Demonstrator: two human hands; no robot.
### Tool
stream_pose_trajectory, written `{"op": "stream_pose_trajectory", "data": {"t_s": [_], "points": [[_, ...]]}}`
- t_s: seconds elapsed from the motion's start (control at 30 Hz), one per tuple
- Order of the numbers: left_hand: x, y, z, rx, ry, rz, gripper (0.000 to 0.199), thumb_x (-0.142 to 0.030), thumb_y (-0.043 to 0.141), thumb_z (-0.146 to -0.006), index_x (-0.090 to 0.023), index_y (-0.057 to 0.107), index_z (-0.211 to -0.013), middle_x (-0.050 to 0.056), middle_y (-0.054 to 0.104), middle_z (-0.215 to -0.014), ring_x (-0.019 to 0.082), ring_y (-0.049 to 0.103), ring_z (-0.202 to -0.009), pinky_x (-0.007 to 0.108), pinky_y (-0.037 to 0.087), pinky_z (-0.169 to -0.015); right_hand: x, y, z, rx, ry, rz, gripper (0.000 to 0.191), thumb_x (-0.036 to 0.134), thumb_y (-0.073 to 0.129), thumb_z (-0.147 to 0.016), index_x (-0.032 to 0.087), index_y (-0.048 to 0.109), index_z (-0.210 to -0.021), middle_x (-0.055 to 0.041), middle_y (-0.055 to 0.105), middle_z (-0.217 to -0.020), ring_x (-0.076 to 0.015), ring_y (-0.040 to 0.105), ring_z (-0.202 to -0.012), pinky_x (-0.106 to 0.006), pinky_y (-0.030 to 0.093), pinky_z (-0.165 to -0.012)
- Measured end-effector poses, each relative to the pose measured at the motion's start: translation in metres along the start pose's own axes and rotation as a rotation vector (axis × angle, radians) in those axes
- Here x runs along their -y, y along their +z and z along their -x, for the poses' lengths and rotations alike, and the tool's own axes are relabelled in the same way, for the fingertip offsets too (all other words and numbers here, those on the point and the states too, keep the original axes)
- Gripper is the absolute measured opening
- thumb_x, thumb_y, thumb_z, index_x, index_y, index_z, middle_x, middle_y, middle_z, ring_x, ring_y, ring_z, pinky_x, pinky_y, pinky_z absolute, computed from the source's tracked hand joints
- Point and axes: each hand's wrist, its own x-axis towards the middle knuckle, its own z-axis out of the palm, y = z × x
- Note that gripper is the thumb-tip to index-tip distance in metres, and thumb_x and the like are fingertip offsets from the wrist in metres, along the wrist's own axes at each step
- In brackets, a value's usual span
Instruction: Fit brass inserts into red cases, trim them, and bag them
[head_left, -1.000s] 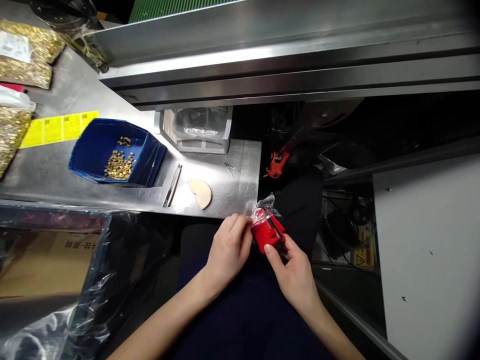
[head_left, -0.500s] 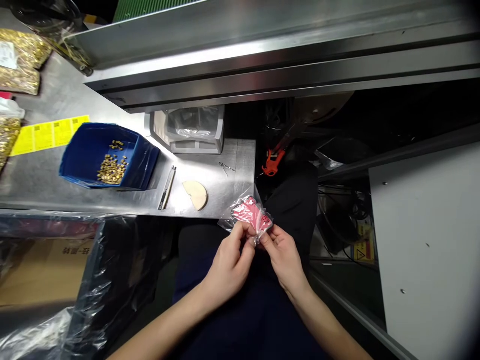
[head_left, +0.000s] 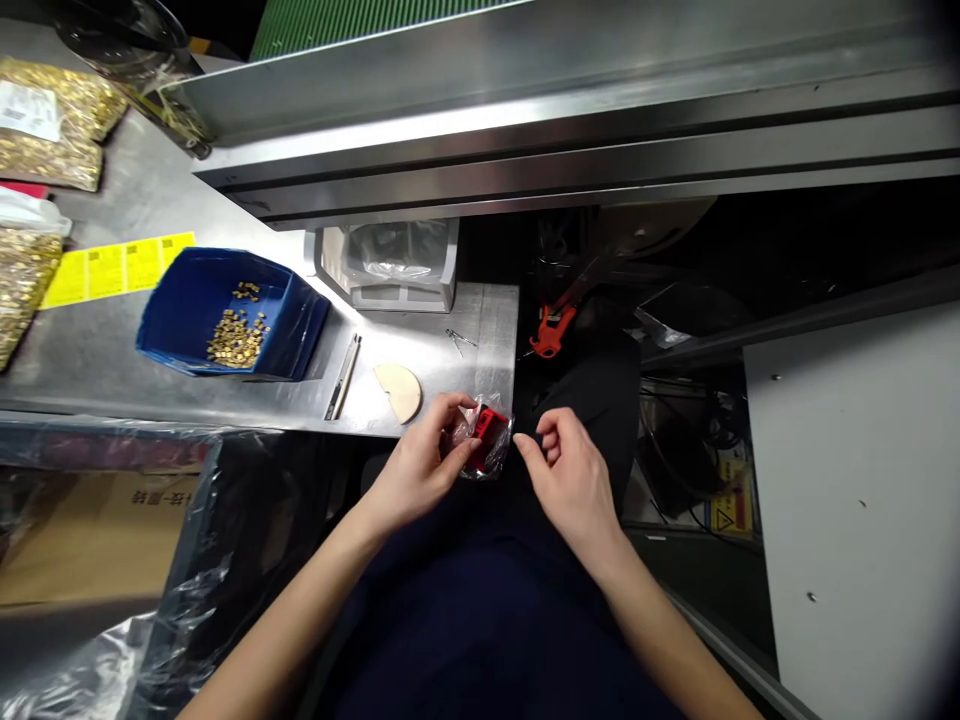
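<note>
My left hand [head_left: 427, 460] grips a red part [head_left: 489, 436] with black details, wrapped in a clear plastic bag [head_left: 498, 464]. Its thumb and fingers close on the bag's left side, at the front edge of the metal table [head_left: 480, 380]. Just right of the bag is my right hand [head_left: 568, 478], apart from it. The right thumb points toward the bag and stands away from the curled fingers, with nothing visible between them. What the red part is, I cannot tell.
On the table lie a wooden half-disc [head_left: 400, 391], a pen-like tool [head_left: 343, 377], thin metal pieces [head_left: 459, 338] and a blue bin [head_left: 169, 310] of small brass parts. A grey bin [head_left: 405, 295] stands behind. An orange-handled tool [head_left: 551, 332] hangs beyond the table's right end.
My right hand has let go of the bag and moved slightly right. My left hand has shifted left and turned the bagged red part, now showing another side.
</note>
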Motion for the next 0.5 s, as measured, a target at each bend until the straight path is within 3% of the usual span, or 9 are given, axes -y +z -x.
{"op": "stream_pose_trajectory", "data": {"t_s": [0.07, 0.13, 0.2, 0.27, 0.33, 0.5], "points": [[-0.001, -0.006, -0.001, 0.059, 0.011, -0.006, 0.038, -0.019, 0.056, -0.099, -0.025, 0.047, -0.136, -0.001, 0.052, -0.095, 0.014, 0.052, -0.080, 0.028, 0.046, -0.075, -0.003, -0.008, -0.015, 0.038, -0.112, 0.048, 0.038, 0.037, 0.073, -0.091, 0.023, 0.060, -0.123, -0.0069, 0.065, -0.115, -0.0214, 0.065, -0.098, -0.035, 0.053, -0.086], [-0.003, -0.010, -0.003, 0.109, 0.029, 0.013, 0.043, -0.020, 0.056, -0.100, -0.025, 0.045, -0.141, 0.000, 0.052, -0.095, 0.014, 0.052, -0.080, 0.028, 0.047, -0.076, -0.005, -0.012, -0.036, 0.232, -0.223, -0.002, 0.049, 0.031, 0.077, -0.088, 0.028, 0.059, -0.133, -0.0051, 0.064, -0.124, -0.0207, 0.064, -0.105, -0.034, 0.052, -0.090], [-0.005, -0.014, -0.005, 0.142, 0.042, 0.041, 0.047, -0.020, 0.056, -0.100, -0.025, 0.043, -0.145, 0.000, 0.051, -0.095, 0.014, 0.052, -0.081, 0.027, 0.047, -0.075, -0.004, -0.012, -0.056, 0.387, -0.299, -0.037, 0.032, 0.025, 0.074, -0.089, 0.029, 0.068, -0.120, -0.0013, 0.070, -0.114, -0.0180, 0.067, -0.098, -0.030, 0.052, -0.086], [-0.006, -0.017, -0.007, 0.158, 0.045, 0.076, 0.051, -0.021, 0.057, -0.100, -0.026, 0.041, -0.148, -0.001, 0.049, -0.093, 0.014, 0.051, -0.079, 0.026, 0.047, -0.073, -0.002, -0.012, -0.071, 0.430, -0.331, -0.029, 0.009, 0.022, 0.069, -0.092, 0.026, 0.073, -0.098, 0.0012, 0.073, -0.096, -0.0157, 0.067, -0.085, -0.027, 0.050, -0.077], [-0.004, -0.019, -0.006, 0.134, 0.040, 0.095, 0.052, -0.022, 0.058, -0.100, -0.027, 0.041, -0.150, -0.001, 0.048, -0.094, 0.014, 0.050, -0.080, 0.026, 0.047, -0.073, -0.001, -0.015, -0.075, 0.370, -0.321, 0.023, 0.010, 0.022, 0.065, -0.094, 0.024, 0.073, -0.087, 0.0018, 0.072, -0.086, -0.0151, 0.065, -0.077, -0.026, 0.046, -0.070], [0.001, -0.022, 0.002, -0.037, 0.037, 0.022, 0.052, -0.016, 0.055, -0.099, -0.026, 0.043, -0.148, 0.002, 0.051, -0.102, 0.014, 0.053, -0.083, 0.027, 0.049, -0.077, 0.001, -0.025, -0.050, 0.121, -0.207, 0.197, 0.007, 0.025, 0.063, -0.093, 0.025, 0.065, -0.086, 0.0033, 0.067, -0.077, -0.0147, 0.062, -0.068, -0.026, 0.042, -0.065]]}}
